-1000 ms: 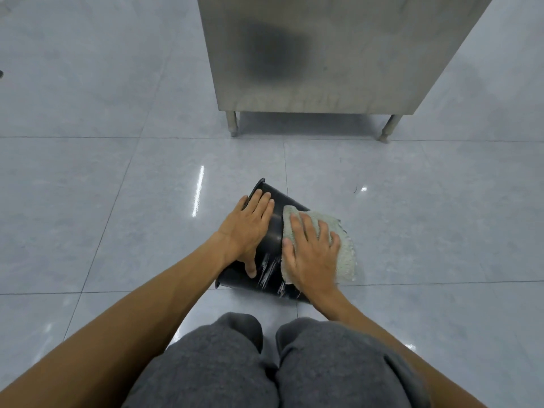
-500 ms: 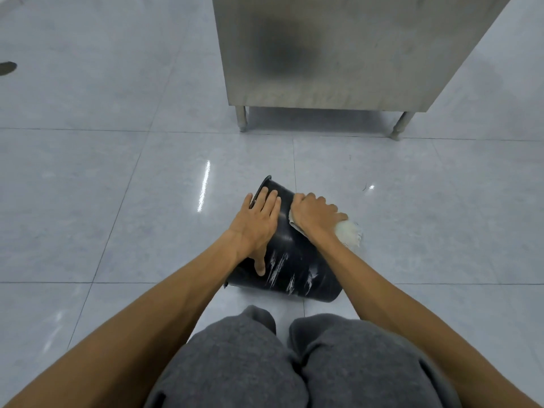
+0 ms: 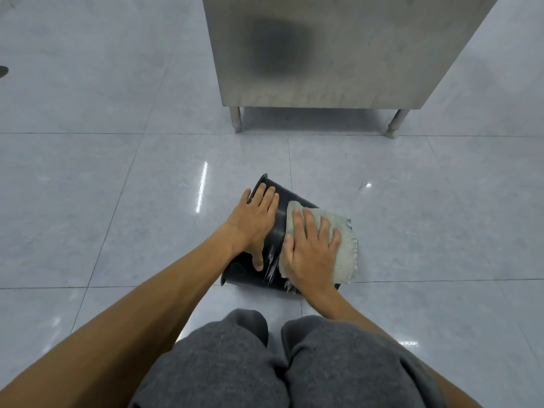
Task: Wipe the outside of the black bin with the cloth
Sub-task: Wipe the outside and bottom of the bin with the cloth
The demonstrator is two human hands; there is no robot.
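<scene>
The black bin [image 3: 278, 223] lies on its side on the tiled floor just in front of my knees, its wall streaked with wet marks. My left hand [image 3: 254, 220] rests flat on the bin's left side, fingers straight, thumb down toward the near end. A pale grey-green cloth [image 3: 341, 241] is spread over the bin's right side. My right hand [image 3: 310, 250] presses flat on the cloth with fingers spread. The bin's right flank is hidden under the cloth.
A stainless steel cabinet [image 3: 323, 54] on short legs [image 3: 236, 119] stands a little beyond the bin. Glossy grey floor tiles [image 3: 103, 201] stretch to the left and right. My knees in grey trousers [image 3: 279, 363] fill the bottom of the view.
My right hand slid back down the bin from its far end toward me, and the cloth, bunched half a second ago, lies spread flat again. My left hand stayed in place.
</scene>
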